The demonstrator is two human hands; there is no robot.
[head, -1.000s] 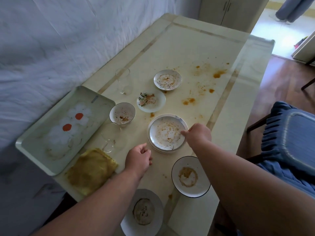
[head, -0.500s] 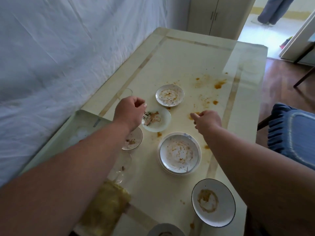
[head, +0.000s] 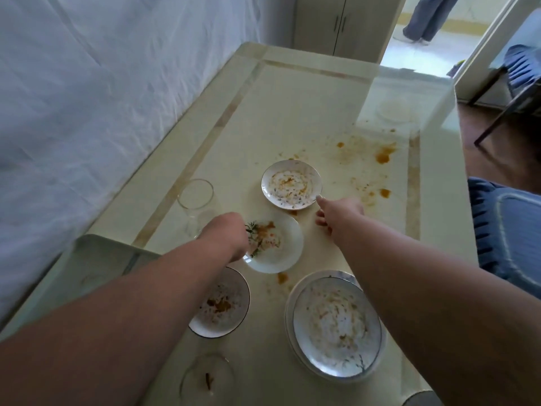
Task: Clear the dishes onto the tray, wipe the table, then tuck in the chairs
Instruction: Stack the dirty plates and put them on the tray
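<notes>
My left hand (head: pixel 227 235) is curled over the left rim of a small white floral plate (head: pixel 278 247) smeared with orange sauce; its fingertips are hidden. My right hand (head: pixel 336 215) reaches out with fingers apart, its index tip at the near right rim of the far speckled plate (head: pixel 291 183). A dirty gold-rimmed bowl (head: pixel 225 303) lies partly under my left forearm. A stack of large plates (head: pixel 336 326) sits under my right forearm. The pale tray (head: pixel 96 253) shows only a corner at the left. One empty glass (head: pixel 194 197) stands beyond my left hand, and another glass (head: pixel 207 379) is near the bottom edge.
Orange sauce stains (head: pixel 383 155) spatter the cream table (head: pixel 292 106) on the far right. A blue cushioned chair (head: pixel 509 230) stands pulled out at the right, another chair (head: pixel 524 71) by the doorway. A person's legs (head: pixel 430 19) are in the far room. A white sheet covers the left wall.
Both hands have moved farther up the table. The left has come down onto the small floral plate's rim, and the right has reached the far plate. The view has shifted forward.
</notes>
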